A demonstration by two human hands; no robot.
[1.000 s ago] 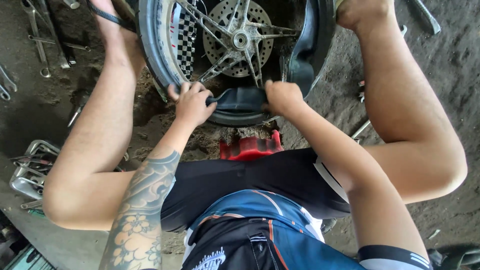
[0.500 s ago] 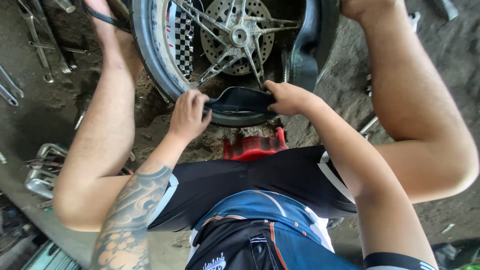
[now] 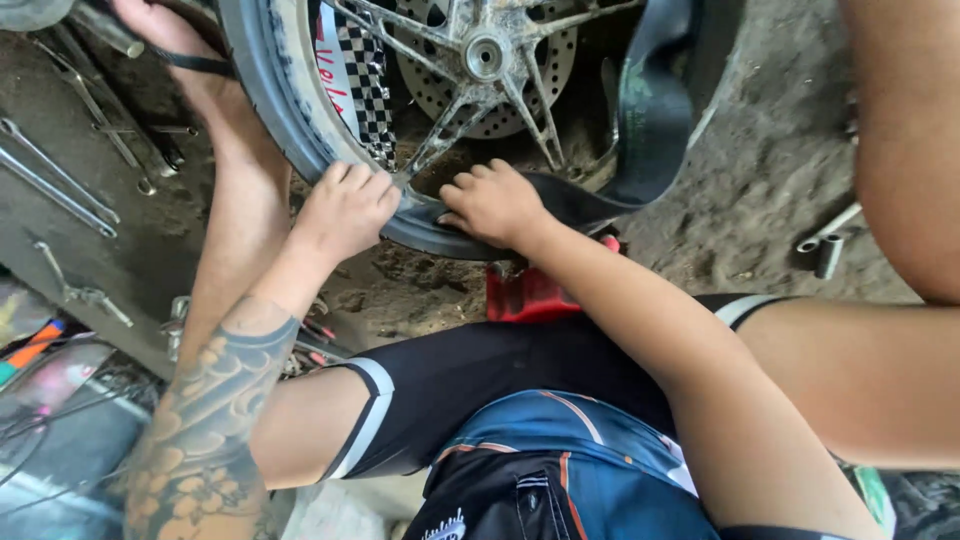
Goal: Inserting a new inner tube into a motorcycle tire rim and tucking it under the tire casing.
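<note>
The left hand (image 3: pixel 345 210) grips the tyre (image 3: pixel 262 95); the right hand (image 3: pixel 492 203), fingers curled, presses the inner tube (image 3: pixel 650 120) (easily pinched against the rim).

Daylight is falling across the bare dirt floor (image 3: pixel 760 190) where I am sitting.
Wrenches (image 3: pixel 60 185) are lying scattered on the grey ground to my left, two short metal sleeves (image 3: pixel 820 252) are resting in the dust to my right, and a red stand (image 3: pixel 530 295) is sitting beneath me.
</note>
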